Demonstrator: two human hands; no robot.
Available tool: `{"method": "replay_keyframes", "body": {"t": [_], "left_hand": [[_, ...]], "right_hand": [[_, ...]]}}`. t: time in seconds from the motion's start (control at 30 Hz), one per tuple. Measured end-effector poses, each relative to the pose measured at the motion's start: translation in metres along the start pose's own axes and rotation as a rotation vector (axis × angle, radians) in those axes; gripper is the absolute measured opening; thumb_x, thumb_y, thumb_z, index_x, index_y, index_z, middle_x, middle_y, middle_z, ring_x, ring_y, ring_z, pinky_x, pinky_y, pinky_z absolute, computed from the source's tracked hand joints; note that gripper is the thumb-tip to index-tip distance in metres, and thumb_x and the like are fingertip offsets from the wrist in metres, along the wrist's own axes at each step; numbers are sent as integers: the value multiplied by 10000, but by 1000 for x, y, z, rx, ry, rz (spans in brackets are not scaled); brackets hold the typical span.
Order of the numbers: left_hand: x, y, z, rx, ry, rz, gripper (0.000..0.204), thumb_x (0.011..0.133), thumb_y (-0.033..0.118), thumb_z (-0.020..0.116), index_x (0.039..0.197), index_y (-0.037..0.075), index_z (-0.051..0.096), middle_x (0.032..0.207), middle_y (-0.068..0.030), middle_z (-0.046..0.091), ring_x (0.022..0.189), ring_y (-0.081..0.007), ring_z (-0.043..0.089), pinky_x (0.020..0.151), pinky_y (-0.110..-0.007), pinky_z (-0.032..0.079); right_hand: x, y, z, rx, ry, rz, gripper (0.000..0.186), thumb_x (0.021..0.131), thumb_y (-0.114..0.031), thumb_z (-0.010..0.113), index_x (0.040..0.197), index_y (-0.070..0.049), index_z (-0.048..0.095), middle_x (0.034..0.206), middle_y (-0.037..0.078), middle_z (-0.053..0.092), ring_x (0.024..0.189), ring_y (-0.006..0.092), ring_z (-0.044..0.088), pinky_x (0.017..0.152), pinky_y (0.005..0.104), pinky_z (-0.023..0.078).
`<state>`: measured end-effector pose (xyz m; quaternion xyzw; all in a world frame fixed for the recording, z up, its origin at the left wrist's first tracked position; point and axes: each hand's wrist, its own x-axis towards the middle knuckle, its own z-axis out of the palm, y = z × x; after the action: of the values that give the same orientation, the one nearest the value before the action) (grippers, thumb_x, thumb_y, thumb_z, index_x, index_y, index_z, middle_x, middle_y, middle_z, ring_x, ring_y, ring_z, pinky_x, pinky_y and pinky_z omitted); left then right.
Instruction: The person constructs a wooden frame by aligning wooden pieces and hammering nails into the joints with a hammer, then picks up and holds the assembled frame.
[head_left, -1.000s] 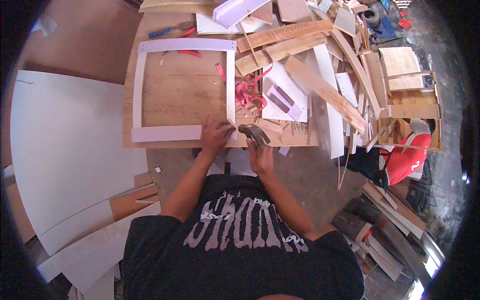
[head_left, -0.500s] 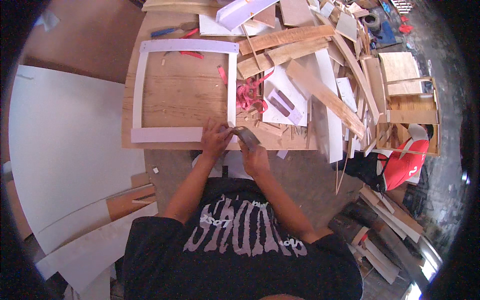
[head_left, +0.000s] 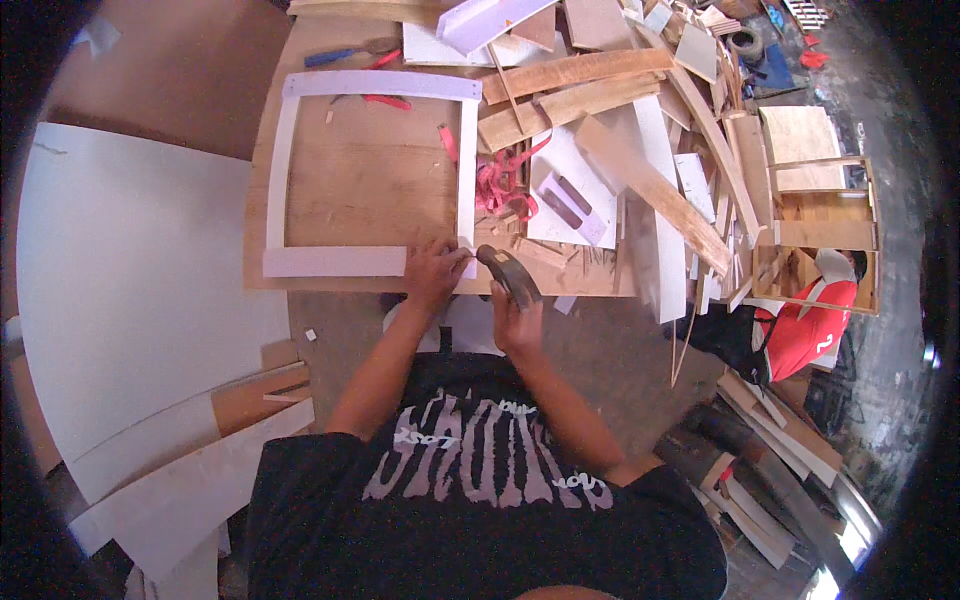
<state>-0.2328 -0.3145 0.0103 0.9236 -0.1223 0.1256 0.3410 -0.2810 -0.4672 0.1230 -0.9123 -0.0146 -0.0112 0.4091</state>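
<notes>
A white rectangular frame [head_left: 300, 110] of flat strips lies on a wooden workbench [head_left: 370, 190]. My left hand [head_left: 435, 272] presses on the frame's near right corner, fingers pinched at the joint as if on a small nail that I cannot make out. My right hand [head_left: 515, 320] grips the handle of a hammer [head_left: 507, 270], whose dark head sits just right of the left hand's fingers, at the bench's front edge.
Wooden planks [head_left: 650, 185], white offcuts and red strapping [head_left: 500, 180] pile up on the bench's right half. A large white panel [head_left: 130, 300] lies on the floor to the left. Open wooden boxes [head_left: 820, 215] and a person in red [head_left: 815, 320] are at the right.
The hammer head has swung down and left toward the frame corner held by my left hand. The left hand has stayed at the corner.
</notes>
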Motion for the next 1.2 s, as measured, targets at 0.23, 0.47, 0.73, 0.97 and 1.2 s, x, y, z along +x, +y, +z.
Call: {"method": "replay_keyframes", "body": {"t": [0.23,0.47,0.73,0.97,1.2], "left_hand": [[6,-1,-3,-24,-67,-45,141,852,343,717,947,255,775,941,11,652,922,-186,656,1199,-520,222],[12,13,-14,-99,-91,-68,181,841,372,725,975,272,795,1007,19,649,965,-167,654,1195,-537,200],[8,3,-3,-63,-65,-25,131,865,337,704,934,271,792,1028,54,673,994,-148,653,1165,-482,252],[5,2,-3,-137,20,-27,124,849,301,716,954,287,782,1036,72,676,997,-151,651,1107,-442,342],[6,-2,-4,-83,-111,-35,146,816,239,723,946,279,773,1032,64,672,1016,-168,645,1091,-425,378]], "right_hand": [[-1,-1,-1,-47,81,84,335,1005,-296,577,1178,-14,628,1000,287,670,915,454,662,796,527,522],[-17,42,10,178,113,300,293,1006,-238,588,1177,-2,612,879,136,614,725,238,551,670,426,461],[-11,32,8,199,28,377,322,1021,-265,566,1228,-22,610,1003,175,659,832,348,633,759,474,498],[-5,-7,-7,70,50,27,354,1012,-249,561,1293,-36,590,1187,256,656,1047,472,637,896,503,521],[5,0,7,35,-62,160,335,1017,-205,526,1307,-48,586,1244,234,647,1118,453,631,960,488,518]]}}
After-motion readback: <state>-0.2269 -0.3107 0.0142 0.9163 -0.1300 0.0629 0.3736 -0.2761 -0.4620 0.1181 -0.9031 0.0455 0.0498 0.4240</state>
